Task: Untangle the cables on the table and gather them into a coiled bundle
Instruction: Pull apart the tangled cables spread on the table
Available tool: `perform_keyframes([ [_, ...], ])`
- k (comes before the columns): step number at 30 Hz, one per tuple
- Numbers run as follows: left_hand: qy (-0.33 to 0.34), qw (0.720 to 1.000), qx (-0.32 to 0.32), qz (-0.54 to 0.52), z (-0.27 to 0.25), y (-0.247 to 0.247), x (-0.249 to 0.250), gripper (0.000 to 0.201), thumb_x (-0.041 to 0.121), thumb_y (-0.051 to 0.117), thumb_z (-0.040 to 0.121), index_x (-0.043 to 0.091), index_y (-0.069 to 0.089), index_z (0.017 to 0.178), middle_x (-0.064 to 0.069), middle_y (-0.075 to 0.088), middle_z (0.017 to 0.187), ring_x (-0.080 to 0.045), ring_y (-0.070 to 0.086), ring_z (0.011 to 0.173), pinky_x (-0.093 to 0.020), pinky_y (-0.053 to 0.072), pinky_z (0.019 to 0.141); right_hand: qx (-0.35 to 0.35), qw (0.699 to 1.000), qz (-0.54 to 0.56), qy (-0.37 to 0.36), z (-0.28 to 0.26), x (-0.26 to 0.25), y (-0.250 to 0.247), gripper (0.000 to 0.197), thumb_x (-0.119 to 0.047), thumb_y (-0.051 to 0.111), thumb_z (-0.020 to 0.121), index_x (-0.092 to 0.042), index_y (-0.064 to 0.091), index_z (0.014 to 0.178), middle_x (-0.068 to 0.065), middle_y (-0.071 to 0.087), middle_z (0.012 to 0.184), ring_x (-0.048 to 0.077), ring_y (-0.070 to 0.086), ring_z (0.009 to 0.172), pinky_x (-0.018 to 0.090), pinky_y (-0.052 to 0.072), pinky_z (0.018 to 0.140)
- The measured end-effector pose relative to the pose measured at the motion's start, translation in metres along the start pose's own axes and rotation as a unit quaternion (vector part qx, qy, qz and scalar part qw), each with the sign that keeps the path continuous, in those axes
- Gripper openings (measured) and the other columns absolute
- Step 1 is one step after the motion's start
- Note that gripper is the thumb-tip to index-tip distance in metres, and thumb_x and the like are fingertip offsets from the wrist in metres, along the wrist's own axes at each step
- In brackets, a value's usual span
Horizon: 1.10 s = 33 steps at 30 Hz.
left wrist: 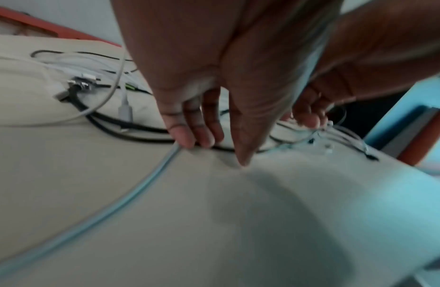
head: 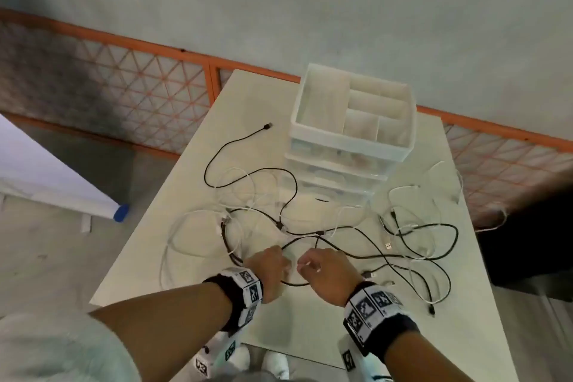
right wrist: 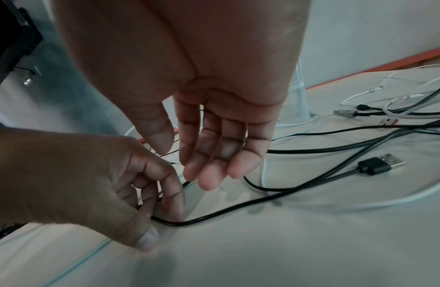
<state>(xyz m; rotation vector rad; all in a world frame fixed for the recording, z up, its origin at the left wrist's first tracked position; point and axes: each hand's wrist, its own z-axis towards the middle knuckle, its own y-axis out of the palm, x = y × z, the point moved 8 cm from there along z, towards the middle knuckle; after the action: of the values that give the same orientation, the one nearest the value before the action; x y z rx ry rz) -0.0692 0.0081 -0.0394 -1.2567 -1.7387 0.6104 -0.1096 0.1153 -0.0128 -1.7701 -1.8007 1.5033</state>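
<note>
Starting out, I have my left hand (head: 270, 270) pinching a black cable (right wrist: 238, 206) near the table's (head: 310, 319) front edge, right hand (head: 325, 273) loose-fingered beside it, cables (head: 263, 211) still sprawled tangled, nothing coiled.

left wrist view blurred, forearms cut off
</note>
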Motion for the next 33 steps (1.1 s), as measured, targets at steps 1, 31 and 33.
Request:
perform_keyframes([
  [1, -0.01, 1.0, -0.01, 0.018, 0.001, 0.004, -0.001, 0.023, 0.017, 0.055, 0.091, 0.019, 0.068, 0.11, -0.007, 0.052, 0.121, -0.03, 0.06, 0.111, -0.034, 0.05, 0.087, 0.001, 1.0, -0.001, 0.003, 0.002, 0.004, 0.001, 0.023, -0.039, 0.056, 0.093, -0.027, 0.071, 0.107, -0.003, 0.072, 0.1, 0.019, 0.063, 0.101, 0.029, 0.048, 0.089],
  [31, -0.046, 0.876, 0.171, -0.448, -0.037, -0.131, -0.086, 0.041, 0.029, 0.043, 0.105, 0.006, 0.066, 0.081, -0.016, 0.074, 0.092, -0.022, 0.058, 0.068, -0.035, 0.05, 0.069, 0.365, 0.903, 0.225, 0.021, -0.049, -0.035, -0.212, 0.038, -0.05, 0.06, 0.093, -0.02, 0.071, 0.073, -0.002, 0.072, 0.067, 0.016, 0.067, 0.058, 0.032, 0.051, 0.057],
  [33, 0.015, 0.827, 0.204, -0.524, -0.054, -0.173, -0.068, 0.042, 0.029, 0.04, 0.106, 0.003, 0.065, 0.086, -0.016, 0.075, 0.093, -0.025, 0.059, 0.069, -0.038, 0.052, 0.069, 0.33, 0.921, 0.189, 0.079, -0.045, -0.008, -0.189, 0.037, -0.048, 0.06, 0.093, -0.019, 0.071, 0.072, -0.001, 0.072, 0.067, 0.021, 0.07, 0.062, 0.04, 0.058, 0.067],
])
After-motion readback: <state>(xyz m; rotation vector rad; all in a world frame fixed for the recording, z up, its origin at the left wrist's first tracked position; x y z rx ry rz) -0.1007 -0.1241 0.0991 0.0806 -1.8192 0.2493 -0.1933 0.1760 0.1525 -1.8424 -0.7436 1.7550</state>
